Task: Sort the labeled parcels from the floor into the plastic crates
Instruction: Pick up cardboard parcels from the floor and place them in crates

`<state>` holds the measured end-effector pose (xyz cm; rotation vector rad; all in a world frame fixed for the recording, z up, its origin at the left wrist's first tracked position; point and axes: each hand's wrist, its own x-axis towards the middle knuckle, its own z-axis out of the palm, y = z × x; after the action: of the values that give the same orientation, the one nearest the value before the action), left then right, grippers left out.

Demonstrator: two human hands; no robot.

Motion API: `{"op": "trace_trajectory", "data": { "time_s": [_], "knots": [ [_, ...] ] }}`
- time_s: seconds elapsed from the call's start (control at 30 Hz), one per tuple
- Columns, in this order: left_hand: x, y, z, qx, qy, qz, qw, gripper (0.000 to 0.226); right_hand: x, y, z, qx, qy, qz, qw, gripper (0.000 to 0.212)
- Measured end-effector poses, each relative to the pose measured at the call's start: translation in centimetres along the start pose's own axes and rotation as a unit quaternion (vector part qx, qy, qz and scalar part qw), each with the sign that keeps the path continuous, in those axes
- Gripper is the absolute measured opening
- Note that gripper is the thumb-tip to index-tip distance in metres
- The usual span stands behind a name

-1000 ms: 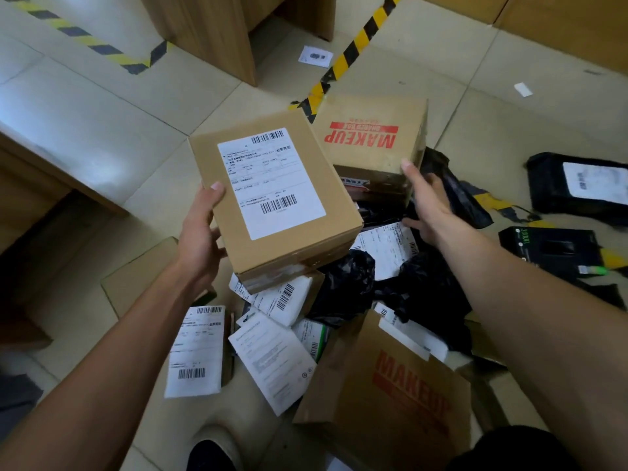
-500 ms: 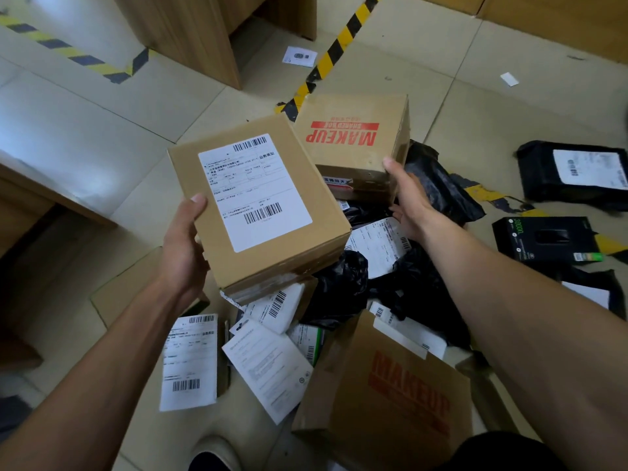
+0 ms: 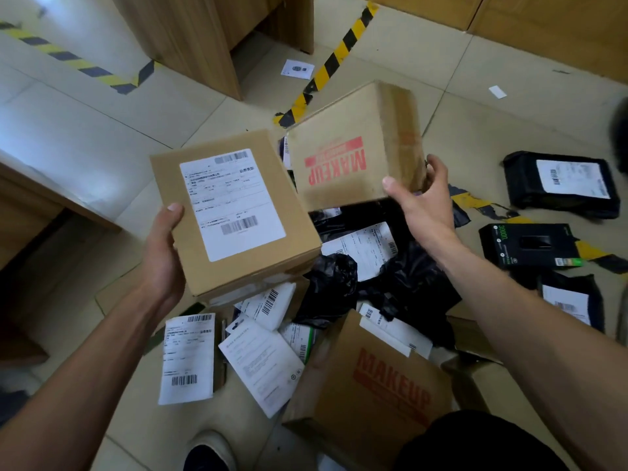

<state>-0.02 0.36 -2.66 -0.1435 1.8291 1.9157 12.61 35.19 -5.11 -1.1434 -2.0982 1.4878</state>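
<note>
My left hand (image 3: 163, 263) holds a brown cardboard box (image 3: 234, 212) from below, white shipping label facing up, above the floor pile. My right hand (image 3: 423, 202) grips the near right corner of a brown box printed MAKEUP in red (image 3: 353, 147), which is tilted up off the pile. Beneath them lie several labeled parcels: white label sheets (image 3: 188, 358), black plastic bags (image 3: 407, 287) and a second MAKEUP box (image 3: 377, 385) at the bottom. No plastic crate shows in this view.
A black bag with a white label (image 3: 564, 181) and a black-and-green retail box (image 3: 530, 244) lie on the tiled floor at right. Wooden furniture (image 3: 193, 39) stands at upper left and along the left edge. Yellow-black tape (image 3: 336, 59) crosses the floor. My shoe (image 3: 209, 450) is at the bottom.
My right hand has taken hold of the far MAKEUP box and tipped it up off the pile, turning it. The labeled box in my left hand stayed about where it was.
</note>
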Motion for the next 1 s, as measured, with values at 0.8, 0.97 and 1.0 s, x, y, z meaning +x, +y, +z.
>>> {"op": "trace_trajectory", "data": {
  "time_s": [0.8, 0.97, 1.0],
  "knots": [
    [-4.0, 2.1, -2.5, -0.024, 0.029, -0.045, 0.998, 0.045, -7.3, 6.7, -4.9, -0.267, -0.116, -0.258, 0.921, 0.089],
    [-4.2, 1.7, -2.6, -0.036, 0.037, -0.066, 0.996, 0.047, -7.9, 6.9, -4.7, -0.003, -0.034, 0.004, 0.999, 0.050],
    [-4.2, 1.7, -2.7, -0.038, 0.036, -0.067, 0.996, 0.048, -7.7, 6.7, -4.7, 0.065, -0.035, 0.070, 0.995, 0.045]
  ]
}}
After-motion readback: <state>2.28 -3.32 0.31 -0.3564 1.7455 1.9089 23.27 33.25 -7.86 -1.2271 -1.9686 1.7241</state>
